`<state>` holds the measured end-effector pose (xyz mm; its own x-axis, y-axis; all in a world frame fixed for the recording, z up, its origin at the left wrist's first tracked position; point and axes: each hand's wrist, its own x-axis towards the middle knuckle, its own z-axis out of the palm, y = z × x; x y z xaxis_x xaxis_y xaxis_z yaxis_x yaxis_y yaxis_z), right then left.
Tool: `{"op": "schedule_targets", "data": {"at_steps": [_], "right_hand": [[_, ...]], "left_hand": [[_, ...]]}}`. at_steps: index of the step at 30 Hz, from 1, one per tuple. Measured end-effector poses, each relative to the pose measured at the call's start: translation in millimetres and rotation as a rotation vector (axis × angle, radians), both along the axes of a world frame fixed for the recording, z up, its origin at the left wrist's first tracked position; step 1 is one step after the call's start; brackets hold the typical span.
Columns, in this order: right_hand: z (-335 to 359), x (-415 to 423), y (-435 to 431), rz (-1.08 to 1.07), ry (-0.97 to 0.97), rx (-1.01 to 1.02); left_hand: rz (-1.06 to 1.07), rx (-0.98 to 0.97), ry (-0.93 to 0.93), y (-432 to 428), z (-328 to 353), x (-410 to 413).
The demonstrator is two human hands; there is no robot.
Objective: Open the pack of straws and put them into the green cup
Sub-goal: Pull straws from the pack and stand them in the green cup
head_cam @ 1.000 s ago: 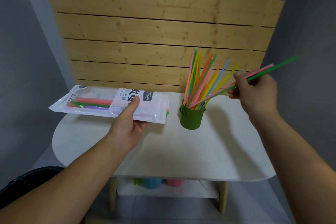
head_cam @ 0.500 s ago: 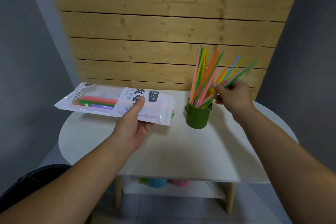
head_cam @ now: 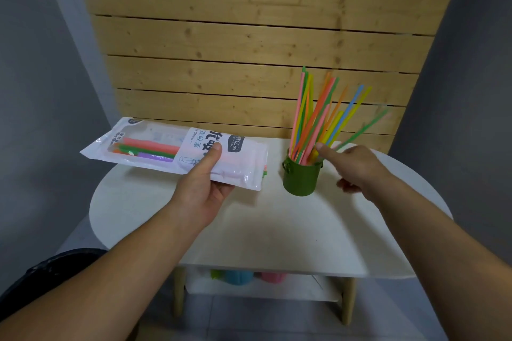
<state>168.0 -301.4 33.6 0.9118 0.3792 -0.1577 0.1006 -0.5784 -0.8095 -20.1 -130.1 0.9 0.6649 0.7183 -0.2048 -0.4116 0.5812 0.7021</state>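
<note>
My left hand (head_cam: 203, 183) grips the white plastic straw pack (head_cam: 155, 147) and holds it level above the left of the table; pink, green, orange and purple straws show through its clear window. The green cup (head_cam: 300, 178) stands on the table to the right of the pack, with several coloured straws (head_cam: 318, 113) fanned out of it. My right hand (head_cam: 352, 166) hovers just right of the cup with fingers spread and nothing held. A green straw (head_cam: 360, 130) leans out to the right above that hand, blurred.
The white oval table (head_cam: 263, 230) backs onto a wooden plank wall (head_cam: 249, 36). Grey walls close in on both sides. A lower shelf (head_cam: 249, 285) holds blue, pink and green cups. A dark object (head_cam: 55, 266) sits at the lower left.
My right hand brought the green and pink straws down into the cup and let go, its fingers now spread. The left hand has kept hold of the pack.
</note>
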Motion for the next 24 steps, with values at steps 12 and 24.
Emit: {"op": "schedule_targets", "data": {"at_steps": [12,24], "right_hand": [[-43.0,-91.4,66.6,0.040,1.004,1.029],[-26.2,-96.8,63.9,-0.153,0.819,0.966]], "left_hand": [[-0.025,0.449,0.121,-17.2,5.5,2.0],[0.016,0.360,0.127,-5.8,3.7,-0.3]]}}
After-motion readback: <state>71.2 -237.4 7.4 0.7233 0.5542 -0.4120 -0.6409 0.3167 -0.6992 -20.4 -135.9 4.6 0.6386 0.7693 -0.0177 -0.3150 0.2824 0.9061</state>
